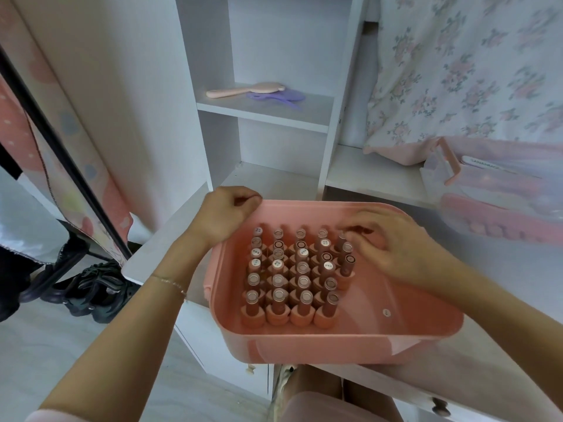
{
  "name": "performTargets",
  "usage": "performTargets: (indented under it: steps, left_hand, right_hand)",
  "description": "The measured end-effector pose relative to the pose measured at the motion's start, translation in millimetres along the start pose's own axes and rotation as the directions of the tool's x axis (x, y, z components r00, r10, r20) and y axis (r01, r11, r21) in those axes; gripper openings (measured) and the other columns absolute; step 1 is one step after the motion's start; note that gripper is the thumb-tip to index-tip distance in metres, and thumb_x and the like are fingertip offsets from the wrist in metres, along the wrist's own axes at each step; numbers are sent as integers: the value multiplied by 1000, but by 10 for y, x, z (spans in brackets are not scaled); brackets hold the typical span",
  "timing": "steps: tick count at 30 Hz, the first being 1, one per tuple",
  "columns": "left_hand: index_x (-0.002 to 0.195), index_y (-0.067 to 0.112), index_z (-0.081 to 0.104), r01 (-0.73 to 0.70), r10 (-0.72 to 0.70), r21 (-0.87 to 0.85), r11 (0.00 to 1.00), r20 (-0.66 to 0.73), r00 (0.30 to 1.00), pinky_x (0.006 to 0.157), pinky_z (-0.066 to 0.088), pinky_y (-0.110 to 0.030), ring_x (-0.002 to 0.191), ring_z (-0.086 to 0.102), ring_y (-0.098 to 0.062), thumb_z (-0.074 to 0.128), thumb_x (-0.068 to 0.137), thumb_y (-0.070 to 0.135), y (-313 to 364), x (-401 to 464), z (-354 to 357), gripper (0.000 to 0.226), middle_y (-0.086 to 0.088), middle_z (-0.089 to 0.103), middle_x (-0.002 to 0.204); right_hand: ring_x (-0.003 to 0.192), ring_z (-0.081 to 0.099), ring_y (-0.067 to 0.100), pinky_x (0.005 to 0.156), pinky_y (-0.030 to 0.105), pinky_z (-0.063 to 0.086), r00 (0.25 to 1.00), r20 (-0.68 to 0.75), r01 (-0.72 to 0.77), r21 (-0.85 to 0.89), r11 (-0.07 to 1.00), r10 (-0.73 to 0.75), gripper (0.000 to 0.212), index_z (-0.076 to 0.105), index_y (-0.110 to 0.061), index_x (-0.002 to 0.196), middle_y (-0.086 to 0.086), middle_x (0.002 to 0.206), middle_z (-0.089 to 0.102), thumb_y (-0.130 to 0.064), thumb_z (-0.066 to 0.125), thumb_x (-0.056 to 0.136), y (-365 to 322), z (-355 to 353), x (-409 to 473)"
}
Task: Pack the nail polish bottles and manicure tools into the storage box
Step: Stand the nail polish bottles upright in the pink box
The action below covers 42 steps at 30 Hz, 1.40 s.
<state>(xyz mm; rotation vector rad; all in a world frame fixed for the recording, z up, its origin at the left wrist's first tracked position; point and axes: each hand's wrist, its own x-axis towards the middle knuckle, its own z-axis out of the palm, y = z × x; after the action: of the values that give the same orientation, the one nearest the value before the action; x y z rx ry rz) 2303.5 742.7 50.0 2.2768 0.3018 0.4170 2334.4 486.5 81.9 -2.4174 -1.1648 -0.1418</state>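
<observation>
Nearest, pink storage box [335, 345] on tabletop [502, 284], bottles [292, 269] upright inside. Left hand [225, 214] curled on box's far-left rim; right hand [393, 248], fingers spread, touching right-column bottles.

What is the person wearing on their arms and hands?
Both forearms are bare. The left wrist carries a thin chain bracelet. A bit of pale pink sleeve shows on the left arm. No gloves or rings can be made out on the left hand or right hand.
</observation>
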Motion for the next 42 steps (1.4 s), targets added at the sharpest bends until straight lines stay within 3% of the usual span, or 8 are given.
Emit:
performTargets:
  steps: [4,11,14,17,21,26,34,42]
  left_hand:
    - [105,19,67,109,-105,35,993,-97,990,79,33,-16,90,53,-9,52,91,30,-46,-156,7,23,6,62,95]
    - [101,11,70,133,-110,116,984,-186,976,74,30,-12,104,59,-22,48,92,12,1,-174,27,24,-6,69,109]
    - [103,11,69,119,-95,137,983,-167,981,77,31,-13,106,58,-22,48,92,12,25,-149,15,24,-7,69,110]
    - [104,12,69,114,-91,142,983,-154,984,79,31,-13,106,58,-21,48,92,13,29,-139,-3,25,-6,68,112]
    - [104,13,70,126,-109,110,986,-152,982,80,32,-13,106,58,-18,49,92,16,21,-146,-6,24,-4,68,112]
    - [104,13,69,131,-116,87,988,-160,980,82,32,-14,102,58,-15,49,92,15,16,-155,-3,24,-4,68,111]
    - [106,11,69,138,-129,44,989,-164,978,85,33,-15,105,58,-17,50,92,15,9,-158,2,24,-5,67,113]
    - [105,12,69,125,-118,35,991,-159,980,85,34,-17,95,55,-11,50,92,15,11,-164,-1,24,-5,68,111]
  right_hand:
    - [114,48,17,92,13,25,987,-35,-157,-113,981,154,26,64,-18,112,-1,120,58,-20,56,87,241,-35,-208]
    - [108,45,21,93,24,28,969,-28,-247,-179,952,246,28,62,-17,115,2,118,58,-20,55,88,323,-10,-328]
    - [104,48,11,94,28,35,985,32,-163,-139,977,169,24,63,-22,111,-7,105,58,-20,56,88,257,-33,-303]
    - [88,41,-10,83,11,29,983,186,10,-45,999,-1,21,65,-28,105,-25,87,47,-23,57,86,97,-37,-277]
    - [87,41,-6,83,13,37,930,335,155,12,988,-150,25,61,-32,112,-21,91,48,-31,56,88,-96,65,-260]
    - [88,47,0,86,27,44,906,388,182,4,983,-169,25,61,-31,113,-15,96,55,-29,54,89,-134,111,-226]
    - [94,53,4,88,24,42,892,424,177,-11,984,-155,25,60,-27,114,-10,106,62,-26,51,91,-110,180,-198]
    - [97,55,6,89,26,44,888,435,177,-26,984,-148,23,61,-25,112,-9,107,63,-25,50,92,-100,208,-192]
